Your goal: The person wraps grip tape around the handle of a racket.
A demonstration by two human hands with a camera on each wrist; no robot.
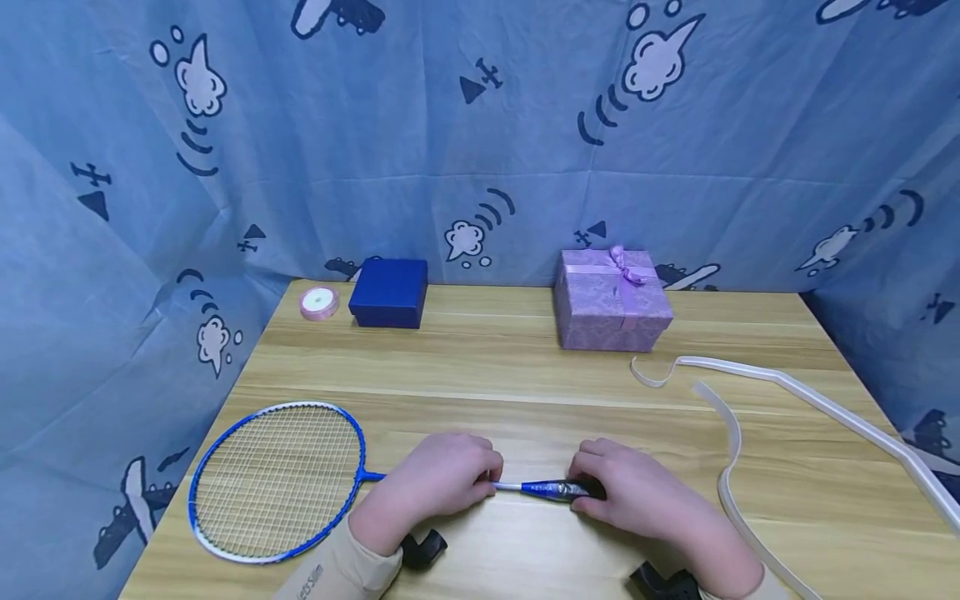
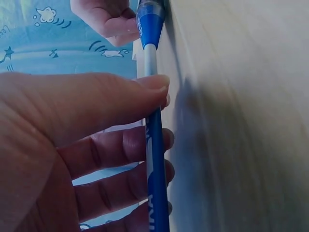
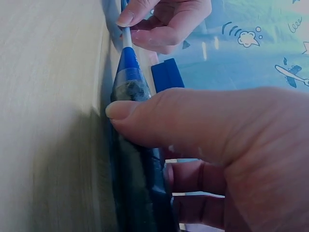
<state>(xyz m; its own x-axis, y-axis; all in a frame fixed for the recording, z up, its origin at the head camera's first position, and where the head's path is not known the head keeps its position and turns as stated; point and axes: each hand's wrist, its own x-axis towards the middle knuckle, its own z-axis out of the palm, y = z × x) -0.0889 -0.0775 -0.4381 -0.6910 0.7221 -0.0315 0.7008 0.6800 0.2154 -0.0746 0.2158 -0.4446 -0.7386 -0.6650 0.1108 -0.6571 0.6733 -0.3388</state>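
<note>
Badminton racket [image 1: 315,482], lower left to lower centre of frame, gripped in both hands.
The right hand [image 1: 630,487] curls round its dark handle [image 3: 140,183]; the left hand [image 1: 450,472] pinches its shaft [image 1: 507,487]. A purple box [image 1: 607,312] sits right of centre, a blue box [image 1: 388,287] left, a pink roll [image 1: 318,303] further left.

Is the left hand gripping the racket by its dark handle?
No, the left hand pinches the thin shaft, while the right hand holds the dark handle.
</note>
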